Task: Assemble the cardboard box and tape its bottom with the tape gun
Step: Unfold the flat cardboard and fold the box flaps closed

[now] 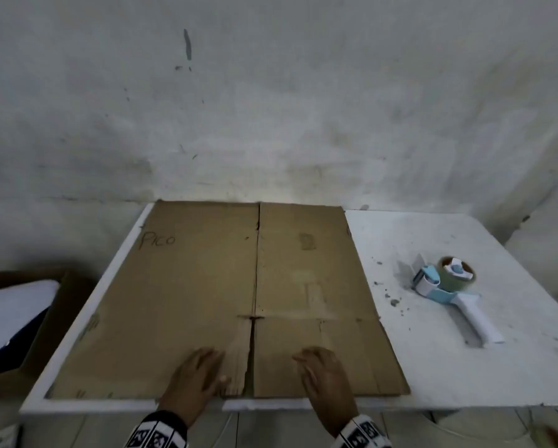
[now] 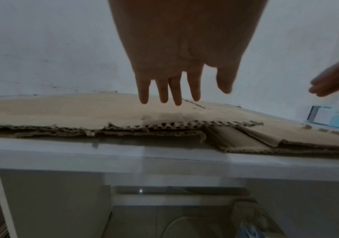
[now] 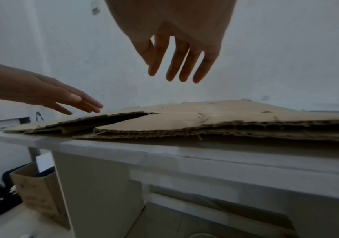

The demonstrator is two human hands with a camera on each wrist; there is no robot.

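A flattened brown cardboard box point(image 1: 206, 286) lies on the white table point(image 1: 465, 367), with "PICO" written near its far left corner and a slit between its two near flaps. My left hand point(image 1: 197, 379) hovers over the near left flap with straight fingers, holding nothing. Over the near right flap my right hand point(image 1: 323, 376) does the same. From the wrists, the left hand point(image 2: 176, 77) and the right hand point(image 3: 181, 56) hang above the box's ragged front edge point(image 2: 164, 127) point(image 3: 205, 127). The tape gun point(image 1: 449, 289), white and light blue with a brown roll, lies to the box's right.
A grubby white wall point(image 1: 271, 108) stands right behind the table. An open cardboard carton point(image 1: 41, 324) with white and dark contents sits on the floor at the left. The table's front edge point(image 1: 239, 407) is just under my wrists. Grit speckles the tabletop near the tape gun.
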